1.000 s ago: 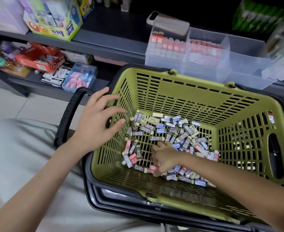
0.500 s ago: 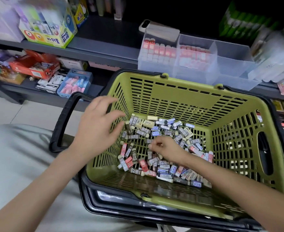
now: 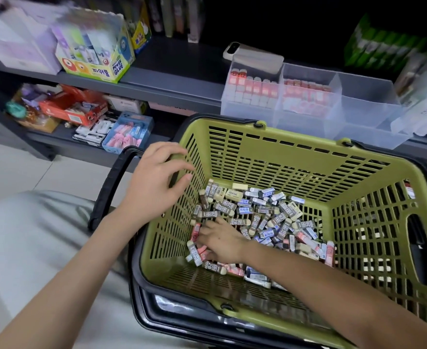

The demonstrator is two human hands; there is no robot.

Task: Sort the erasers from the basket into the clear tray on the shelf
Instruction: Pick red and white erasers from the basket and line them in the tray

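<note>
An olive green basket (image 3: pixel 283 139) sits in front of me, its floor covered with several small erasers (image 3: pixel 270 212) in brown, blue and pink sleeves. My right hand (image 3: pixel 222 241) is down in the pile's left side with its fingertips among pink erasers; its grip is hidden. My left hand (image 3: pixel 154 182) rests on the basket's left rim, fingers apart and empty. The clear tray (image 3: pixel 363 109) stands on the shelf behind the basket. Its left two compartments hold rows of pink erasers (image 3: pixel 252 90), and its right compartment looks bare.
A pale phone-like device (image 3: pixel 252 57) lies on the tray's left end. A glue display box (image 3: pixel 94 59) stands on the shelf at the left. The lower shelf holds a blue box of erasers (image 3: pixel 129 133). The basket's black handle (image 3: pixel 114 190) hangs left, beside my grey-clad knee (image 3: pixel 31 248).
My right hand has shifted from the pile's middle toward its left side, onto the pink erasers. My left hand has stayed at the left rim, and the view has tilted up slightly.
</note>
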